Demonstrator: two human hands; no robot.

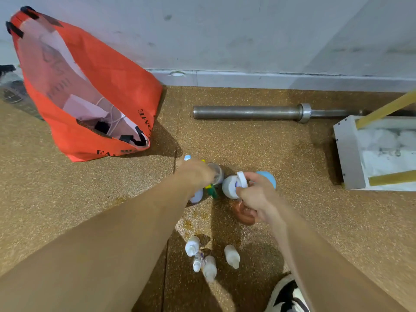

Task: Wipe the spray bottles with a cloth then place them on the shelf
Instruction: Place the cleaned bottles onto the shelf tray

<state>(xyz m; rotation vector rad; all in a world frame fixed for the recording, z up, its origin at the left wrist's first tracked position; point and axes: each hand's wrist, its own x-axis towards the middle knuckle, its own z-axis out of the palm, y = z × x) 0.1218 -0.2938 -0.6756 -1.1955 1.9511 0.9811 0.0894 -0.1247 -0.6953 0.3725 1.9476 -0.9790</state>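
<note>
Gripping the white spray bottle [231, 186] by its head, the right hand [256, 195] curls round it, low on the speckled floor [90, 199]. The left hand [195, 174] covers a clear bottle [217, 174] just beside; its fingers, can't tell. Small bottles [192, 245] lie nearer, orange bag [108, 70] left, steel bar [247, 112] behind.

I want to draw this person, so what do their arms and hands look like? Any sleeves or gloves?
The left forearm and right forearm are bare as far up as the picture shows, with no sleeves. The left hand and right hand wear no gloves, and no watch or bracelet shows at either wrist.
</note>
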